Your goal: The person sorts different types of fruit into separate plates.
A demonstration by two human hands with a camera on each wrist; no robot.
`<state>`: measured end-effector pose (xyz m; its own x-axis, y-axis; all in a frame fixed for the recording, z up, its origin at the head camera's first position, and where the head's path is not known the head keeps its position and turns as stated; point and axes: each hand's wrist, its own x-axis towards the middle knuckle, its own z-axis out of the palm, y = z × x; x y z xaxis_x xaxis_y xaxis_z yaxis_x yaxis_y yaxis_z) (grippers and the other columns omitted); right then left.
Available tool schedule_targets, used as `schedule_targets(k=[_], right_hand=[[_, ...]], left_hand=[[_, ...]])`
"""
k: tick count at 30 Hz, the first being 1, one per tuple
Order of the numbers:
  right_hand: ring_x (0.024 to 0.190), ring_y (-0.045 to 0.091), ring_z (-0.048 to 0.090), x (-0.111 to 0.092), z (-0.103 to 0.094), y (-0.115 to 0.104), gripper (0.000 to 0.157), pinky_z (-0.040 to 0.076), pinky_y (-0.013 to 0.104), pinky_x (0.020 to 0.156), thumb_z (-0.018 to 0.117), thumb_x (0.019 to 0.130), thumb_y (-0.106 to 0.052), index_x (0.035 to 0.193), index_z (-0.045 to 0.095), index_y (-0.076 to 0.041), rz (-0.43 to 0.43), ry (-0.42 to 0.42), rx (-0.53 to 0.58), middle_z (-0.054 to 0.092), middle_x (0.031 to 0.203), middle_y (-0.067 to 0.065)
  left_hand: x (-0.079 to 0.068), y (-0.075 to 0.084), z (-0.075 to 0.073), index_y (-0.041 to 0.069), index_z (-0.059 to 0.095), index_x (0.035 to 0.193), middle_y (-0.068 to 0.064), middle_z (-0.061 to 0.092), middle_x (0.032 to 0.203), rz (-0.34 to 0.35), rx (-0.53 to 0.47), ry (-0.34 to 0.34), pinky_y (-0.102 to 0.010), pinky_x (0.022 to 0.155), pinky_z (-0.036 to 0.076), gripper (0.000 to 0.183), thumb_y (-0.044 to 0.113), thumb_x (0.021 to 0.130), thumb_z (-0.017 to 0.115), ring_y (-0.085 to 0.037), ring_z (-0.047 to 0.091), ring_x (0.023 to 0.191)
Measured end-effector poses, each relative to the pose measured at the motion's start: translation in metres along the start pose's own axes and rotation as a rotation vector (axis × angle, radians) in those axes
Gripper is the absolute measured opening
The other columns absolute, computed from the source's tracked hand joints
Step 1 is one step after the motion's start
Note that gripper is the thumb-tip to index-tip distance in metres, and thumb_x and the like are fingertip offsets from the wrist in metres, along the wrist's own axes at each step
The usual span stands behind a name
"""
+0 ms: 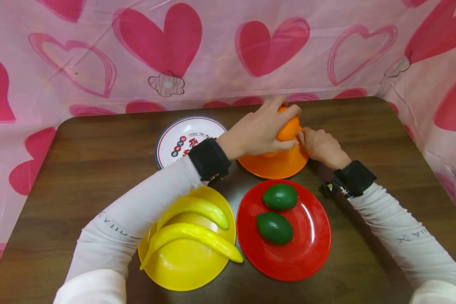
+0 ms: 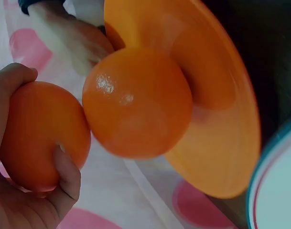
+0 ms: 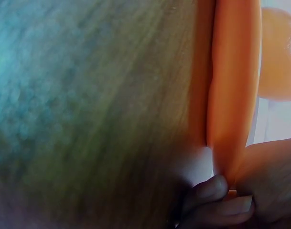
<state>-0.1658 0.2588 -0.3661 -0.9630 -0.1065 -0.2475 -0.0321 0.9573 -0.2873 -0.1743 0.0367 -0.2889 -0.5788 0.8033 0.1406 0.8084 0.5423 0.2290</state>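
Note:
My left hand (image 1: 264, 128) grips an orange (image 1: 289, 127) above the orange plate (image 1: 279, 166), with fingers and thumb around the fruit. In the left wrist view, that held orange touches or nearly touches a second orange (image 2: 135, 102), which is at the plate. From the head view the second orange is mostly hidden behind the left hand. My right hand (image 1: 323, 147) pinches the right rim of the orange plate between thumb and fingers. The right wrist view shows the fingertips (image 3: 236, 205) at the plate's edge.
In front stands a red plate (image 1: 304, 264) with two green limes (image 1: 275, 228). Left of it, a yellow plate (image 1: 186, 274) bears two bananas (image 1: 191, 235). A white printed plate (image 1: 175, 131) lies behind, partly under the left forearm. A pink heart-patterned cloth (image 1: 220, 55) hangs beyond the table.

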Motion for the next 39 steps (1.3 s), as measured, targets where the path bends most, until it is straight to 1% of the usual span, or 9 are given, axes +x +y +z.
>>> schedule_targets(k=[3, 6, 11, 17, 21, 27, 31, 35, 39], right_hand=[[0.063, 0.03, 0.05, -0.001, 0.0, 0.001, 0.031, 0.045, 0.041, 0.058, 0.037, 0.102, -0.032, 0.101, 0.048, -0.003, -0.051, 0.007, -0.007, 0.045, 0.075, 0.012], [0.062, 0.028, 0.049, -0.003, 0.0, 0.002, 0.022, 0.044, 0.04, 0.057, 0.044, 0.1, -0.026, 0.1, 0.048, -0.004, -0.092, 0.01, -0.012, 0.044, 0.073, 0.011], [0.063, 0.028, 0.05, -0.005, -0.001, 0.003, 0.016, 0.045, 0.041, 0.059, 0.048, 0.096, -0.022, 0.096, 0.048, -0.006, -0.073, 0.007, 0.017, 0.045, 0.073, 0.01], [0.065, 0.028, 0.05, -0.006, -0.001, 0.004, 0.018, 0.046, 0.041, 0.061, 0.049, 0.095, -0.022, 0.092, 0.05, -0.004, -0.05, 0.001, 0.049, 0.046, 0.074, 0.01], [0.065, 0.028, 0.049, -0.006, 0.0, 0.004, 0.021, 0.045, 0.041, 0.061, 0.048, 0.096, -0.026, 0.094, 0.05, -0.005, -0.051, -0.001, 0.054, 0.045, 0.074, 0.01], [0.067, 0.031, 0.051, -0.004, 0.001, 0.003, 0.02, 0.047, 0.043, 0.062, 0.047, 0.096, -0.023, 0.094, 0.051, -0.004, -0.023, 0.005, 0.024, 0.048, 0.074, 0.012], [0.068, 0.032, 0.051, -0.003, 0.0, 0.0, 0.019, 0.046, 0.043, 0.062, 0.046, 0.096, -0.021, 0.092, 0.052, -0.003, 0.005, -0.009, -0.006, 0.047, 0.075, 0.012], [0.067, 0.032, 0.051, -0.002, -0.001, -0.001, 0.018, 0.046, 0.042, 0.061, 0.047, 0.096, -0.02, 0.099, 0.052, -0.003, 0.003, -0.021, -0.023, 0.048, 0.076, 0.013], [0.068, 0.033, 0.052, -0.001, 0.0, 0.0, 0.024, 0.047, 0.043, 0.061, 0.044, 0.098, -0.022, 0.109, 0.05, -0.002, 0.001, -0.021, -0.026, 0.048, 0.078, 0.014]], left_hand=[[0.004, 0.005, 0.004, 0.021, 0.041, 0.14, -0.007, 0.038, 0.134, 0.036, 0.017, 0.013, -0.02, 0.076, 0.047, 0.061, 0.055, 0.09, 0.049, -0.017, 0.042, 0.117], [0.007, 0.009, 0.007, 0.022, 0.041, 0.14, -0.005, 0.04, 0.13, 0.049, 0.037, 0.012, -0.018, 0.073, 0.046, 0.061, 0.057, 0.09, 0.048, -0.017, 0.041, 0.116], [0.011, 0.013, 0.01, 0.023, 0.038, 0.143, -0.004, 0.04, 0.131, 0.033, 0.084, -0.016, -0.018, 0.07, 0.046, 0.065, 0.059, 0.089, 0.049, -0.017, 0.041, 0.116], [0.017, 0.019, 0.018, 0.021, 0.034, 0.147, -0.005, 0.039, 0.137, 0.041, 0.125, -0.074, -0.02, 0.072, 0.048, 0.071, 0.058, 0.088, 0.052, -0.018, 0.043, 0.116], [0.019, 0.019, 0.025, 0.019, 0.035, 0.146, -0.007, 0.041, 0.137, 0.053, 0.167, -0.086, -0.022, 0.077, 0.049, 0.073, 0.058, 0.088, 0.054, -0.018, 0.045, 0.115], [0.018, 0.016, 0.035, 0.019, 0.034, 0.148, -0.006, 0.042, 0.136, 0.043, 0.222, -0.115, -0.026, 0.08, 0.051, 0.075, 0.061, 0.088, 0.052, -0.018, 0.049, 0.116], [0.017, 0.016, 0.04, 0.02, 0.032, 0.15, -0.006, 0.042, 0.139, 0.039, 0.253, -0.139, -0.03, 0.081, 0.052, 0.077, 0.062, 0.088, 0.05, -0.019, 0.05, 0.121], [0.017, 0.016, 0.045, 0.02, 0.029, 0.151, -0.007, 0.043, 0.143, 0.047, 0.275, -0.166, -0.033, 0.081, 0.052, 0.079, 0.063, 0.088, 0.049, -0.021, 0.05, 0.123], [0.016, 0.016, 0.049, 0.02, 0.028, 0.151, -0.006, 0.044, 0.142, 0.045, 0.287, -0.185, -0.033, 0.079, 0.053, 0.081, 0.064, 0.088, 0.05, -0.021, 0.053, 0.12]])
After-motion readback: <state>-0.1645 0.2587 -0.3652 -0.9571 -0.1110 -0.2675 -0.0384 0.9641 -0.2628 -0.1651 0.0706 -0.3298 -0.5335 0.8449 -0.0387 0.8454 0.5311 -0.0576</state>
